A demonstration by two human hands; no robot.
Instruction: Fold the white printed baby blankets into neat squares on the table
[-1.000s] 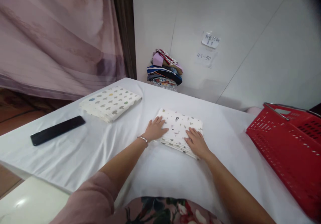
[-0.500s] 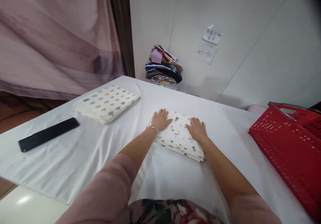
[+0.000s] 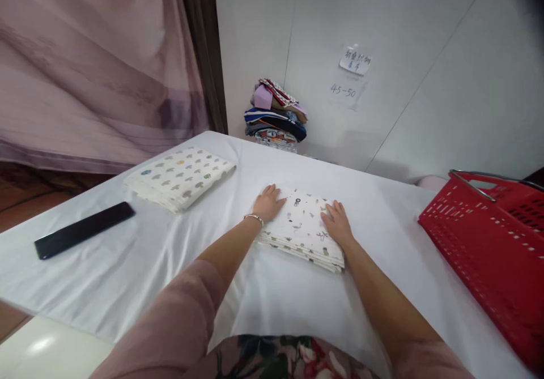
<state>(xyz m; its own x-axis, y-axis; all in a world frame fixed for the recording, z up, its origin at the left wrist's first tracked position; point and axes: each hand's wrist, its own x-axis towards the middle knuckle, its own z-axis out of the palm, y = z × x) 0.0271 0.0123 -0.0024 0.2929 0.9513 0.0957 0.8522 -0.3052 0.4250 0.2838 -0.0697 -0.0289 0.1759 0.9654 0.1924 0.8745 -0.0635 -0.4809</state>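
Observation:
In front of me a white cloth (image 3: 300, 226) with small printed figures lies folded in several layers on the table. My left hand (image 3: 267, 204) rests on its left edge, fingers stretched out, a bracelet on the wrist. On the cloth's right edge lies my right hand (image 3: 338, 224), its fingers also extended and apart. Neither hand grips the fabric. A second folded cloth (image 3: 182, 176), white with a grey mushroom-like print, sits farther off to the left.
A long black object (image 3: 85, 230) lies at the left of the white-covered table (image 3: 170, 288). At the right stands a red plastic basket (image 3: 488, 248) with a metal handle. Behind the table is a stack of folded fabrics (image 3: 276, 113), near paper signs (image 3: 355, 62) on the wall.
My right hand has shifted slightly along the cloth's right edge, toward the outside. My left hand keeps its place on the cloth; the whole view has moved a little.

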